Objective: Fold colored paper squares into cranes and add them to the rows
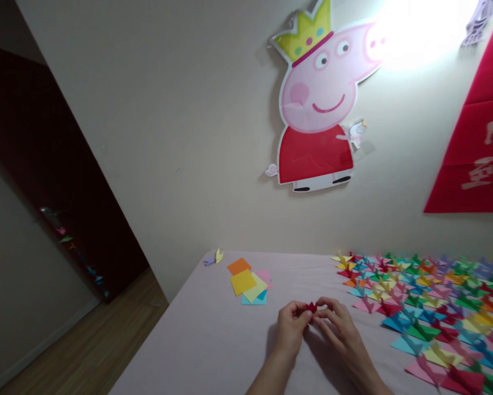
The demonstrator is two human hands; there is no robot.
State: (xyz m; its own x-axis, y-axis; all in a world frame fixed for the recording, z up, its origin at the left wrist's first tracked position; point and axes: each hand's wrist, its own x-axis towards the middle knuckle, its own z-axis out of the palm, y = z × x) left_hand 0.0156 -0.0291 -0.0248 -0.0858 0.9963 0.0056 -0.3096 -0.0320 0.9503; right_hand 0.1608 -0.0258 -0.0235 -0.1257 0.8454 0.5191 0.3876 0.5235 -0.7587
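Observation:
A small red folded paper piece [311, 307] is pinched between both hands just above the pink table [197, 334]. My left hand [291, 326] grips its left side with closed fingers. My right hand [339, 323] holds its right side, fingertips pressed together on the paper. Most of the piece is hidden by my fingers.
A loose stack of coloured paper squares [249, 282] lies left of my hands. Rows of several folded paper cranes [427, 307] cover the right of the table. Two small folded pieces [214, 258] sit at the far left corner. The wall behind carries a cartoon pig cutout [318, 104] and a red banner [476, 131].

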